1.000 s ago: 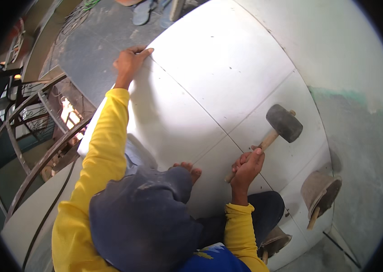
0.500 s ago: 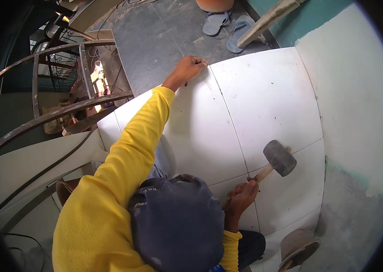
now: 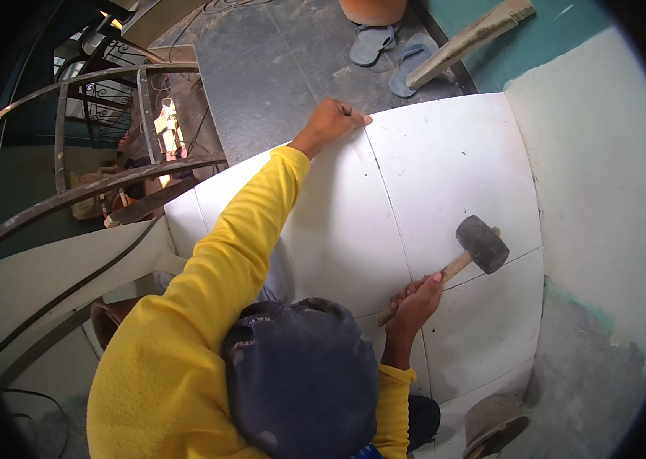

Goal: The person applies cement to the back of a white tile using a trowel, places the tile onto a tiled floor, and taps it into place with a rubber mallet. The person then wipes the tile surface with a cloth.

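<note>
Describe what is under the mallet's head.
White tiles show around the mallet's head, and a joint between them emerges at its right. The patch directly beneath is covered, so I can't tell what marks it has or whether the head touches it.

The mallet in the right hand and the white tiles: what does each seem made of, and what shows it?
Mallet head: probably rubber, matte; it looks dull, dark grey. Handle: apparently bare wood, judging by its pale tan colour. White tiles: likely glazed ceramic, possibly porcelain; smooth faces, thin dark joints.
</note>
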Tool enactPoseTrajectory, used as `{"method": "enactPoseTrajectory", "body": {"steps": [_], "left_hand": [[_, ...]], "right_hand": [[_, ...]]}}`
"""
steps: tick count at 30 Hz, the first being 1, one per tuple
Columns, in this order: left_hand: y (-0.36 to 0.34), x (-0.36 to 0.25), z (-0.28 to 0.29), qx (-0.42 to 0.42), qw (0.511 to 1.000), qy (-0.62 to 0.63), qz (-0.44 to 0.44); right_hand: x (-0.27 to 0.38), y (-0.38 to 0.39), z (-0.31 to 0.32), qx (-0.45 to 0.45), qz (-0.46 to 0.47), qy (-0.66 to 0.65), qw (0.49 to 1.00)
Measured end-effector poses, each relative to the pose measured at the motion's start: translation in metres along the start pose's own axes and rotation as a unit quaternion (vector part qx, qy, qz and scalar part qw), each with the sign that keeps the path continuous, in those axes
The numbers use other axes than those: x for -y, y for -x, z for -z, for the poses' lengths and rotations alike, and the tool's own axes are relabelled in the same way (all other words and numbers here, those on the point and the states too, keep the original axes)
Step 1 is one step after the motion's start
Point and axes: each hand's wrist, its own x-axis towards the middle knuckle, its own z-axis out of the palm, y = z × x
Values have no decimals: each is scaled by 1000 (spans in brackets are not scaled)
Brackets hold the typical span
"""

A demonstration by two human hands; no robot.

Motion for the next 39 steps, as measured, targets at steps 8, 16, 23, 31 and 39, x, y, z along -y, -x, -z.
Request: {"method": "enactPoseTrajectory", "body": {"steps": [8,16,23,31,39], "left_hand": [[2,-5,2,7,1000,6,7],[-2,-6,4,26,999,-6,27],[-5,-8,7,62,996,9,59],[-3,-6,19,60,993,75,65],[11,3,8,54,998,-33,-21]], "right_hand": [[-3,5,-6,6,36,-43,998],[-5,-2,11,54,-15,-25,998],[-9,9,43,17,30,-39,999],[-26,32,70,-40,-18,-61,997],[-26,24,75,-34,1,-51,998]]}}
